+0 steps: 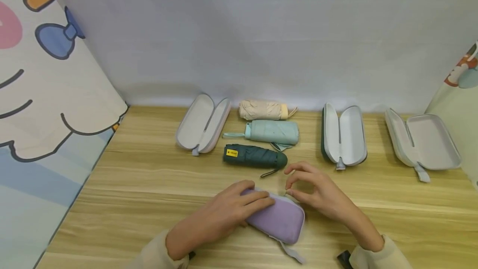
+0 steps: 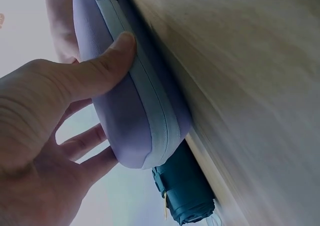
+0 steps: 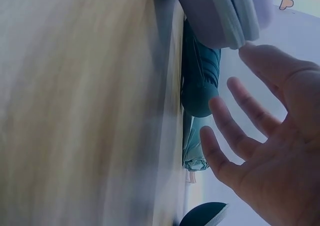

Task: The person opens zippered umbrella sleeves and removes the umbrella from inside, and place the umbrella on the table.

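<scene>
My left hand [image 1: 228,209] grips a purple zip case [image 1: 280,221] low over the table, fingers spread on its top and the thumb on the pale zip band [image 2: 142,71] along its side. The case looks closed, and a grey strap [image 1: 293,254] trails from its near side. At the far edge of the case, my right hand [image 1: 319,192] pinches the zip pull [image 1: 286,194] between thumb and forefinger; its other fingers extend apart. The pull is mostly hidden by the fingertips. A dark green folded umbrella [image 1: 255,156] lies just beyond the case.
Behind it lie a light teal umbrella [image 1: 274,132] and a beige umbrella [image 1: 261,110]. An open pink-edged case [image 1: 198,125] stands at left. Toward the right are an open dark green case [image 1: 351,136] and an open pale case [image 1: 433,140]. A white curtain [image 1: 261,40] backs the table.
</scene>
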`<act>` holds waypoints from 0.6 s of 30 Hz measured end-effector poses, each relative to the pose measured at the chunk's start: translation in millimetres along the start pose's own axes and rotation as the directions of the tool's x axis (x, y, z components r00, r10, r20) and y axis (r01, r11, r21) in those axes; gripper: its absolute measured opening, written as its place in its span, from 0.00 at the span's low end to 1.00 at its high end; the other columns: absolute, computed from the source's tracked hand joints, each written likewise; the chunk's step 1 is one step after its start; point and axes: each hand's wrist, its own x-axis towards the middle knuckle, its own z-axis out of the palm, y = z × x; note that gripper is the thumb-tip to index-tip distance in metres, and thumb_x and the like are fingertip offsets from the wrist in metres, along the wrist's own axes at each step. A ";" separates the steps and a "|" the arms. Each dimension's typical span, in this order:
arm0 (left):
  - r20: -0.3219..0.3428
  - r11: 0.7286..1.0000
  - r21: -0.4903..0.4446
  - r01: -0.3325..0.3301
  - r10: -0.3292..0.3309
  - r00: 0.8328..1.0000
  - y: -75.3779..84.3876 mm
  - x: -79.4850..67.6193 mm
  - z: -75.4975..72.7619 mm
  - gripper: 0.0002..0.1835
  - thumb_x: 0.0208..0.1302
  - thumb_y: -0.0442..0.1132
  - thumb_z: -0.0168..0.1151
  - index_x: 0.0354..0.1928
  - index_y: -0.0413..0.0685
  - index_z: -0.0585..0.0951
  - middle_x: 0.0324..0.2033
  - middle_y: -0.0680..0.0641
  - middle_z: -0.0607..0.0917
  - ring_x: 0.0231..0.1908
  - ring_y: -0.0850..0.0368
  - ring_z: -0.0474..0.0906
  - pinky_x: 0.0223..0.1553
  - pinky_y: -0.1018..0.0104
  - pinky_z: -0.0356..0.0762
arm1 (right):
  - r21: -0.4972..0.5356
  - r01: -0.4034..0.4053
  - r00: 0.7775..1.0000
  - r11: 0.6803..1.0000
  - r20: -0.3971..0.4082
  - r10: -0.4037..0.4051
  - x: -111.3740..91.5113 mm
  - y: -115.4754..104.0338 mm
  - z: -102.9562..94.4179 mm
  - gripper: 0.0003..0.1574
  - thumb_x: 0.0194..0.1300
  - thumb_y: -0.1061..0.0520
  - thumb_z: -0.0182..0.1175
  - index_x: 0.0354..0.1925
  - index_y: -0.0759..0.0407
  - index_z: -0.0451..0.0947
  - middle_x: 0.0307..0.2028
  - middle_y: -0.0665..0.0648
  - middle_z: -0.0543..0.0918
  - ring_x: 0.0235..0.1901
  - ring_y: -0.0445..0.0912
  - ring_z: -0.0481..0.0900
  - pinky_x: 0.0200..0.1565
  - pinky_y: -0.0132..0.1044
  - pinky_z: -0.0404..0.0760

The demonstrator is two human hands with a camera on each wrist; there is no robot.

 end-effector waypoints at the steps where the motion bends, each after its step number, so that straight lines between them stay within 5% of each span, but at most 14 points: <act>1: -0.007 1.000 -0.009 0.003 -0.003 1.000 0.0 0.8 0.2 0.49 0.47 0.41 0.85 0.74 0.58 0.72 0.67 0.56 0.79 0.63 0.50 0.73 0.68 0.57 0.73 | -0.001 -0.005 1.000 1.000 0.003 0.005 0.1 -0.1 0.0 0.03 0.69 0.56 0.71 0.38 0.48 0.85 0.54 0.54 0.83 0.56 0.46 0.79 0.61 0.31 0.73; 10: -0.016 1.000 0.018 -0.002 0.002 1.000 0.9 5.2 1.6 0.39 0.64 0.32 0.72 0.77 0.57 0.70 0.66 0.57 0.80 0.63 0.53 0.72 0.68 0.58 0.72 | -0.008 -0.034 0.999 0.999 0.004 0.034 -0.6 -1.0 1.4 0.03 0.69 0.55 0.71 0.37 0.47 0.85 0.54 0.54 0.82 0.56 0.47 0.79 0.60 0.34 0.74; 18: -0.042 0.999 0.032 -0.034 0.035 0.999 -0.5 11.7 5.3 0.33 0.67 0.31 0.67 0.73 0.57 0.74 0.63 0.58 0.80 0.63 0.54 0.71 0.70 0.58 0.69 | -0.013 -0.031 1.000 0.999 -0.006 0.031 0.5 -3.2 3.3 0.03 0.69 0.55 0.71 0.38 0.49 0.84 0.54 0.55 0.82 0.55 0.46 0.79 0.59 0.37 0.77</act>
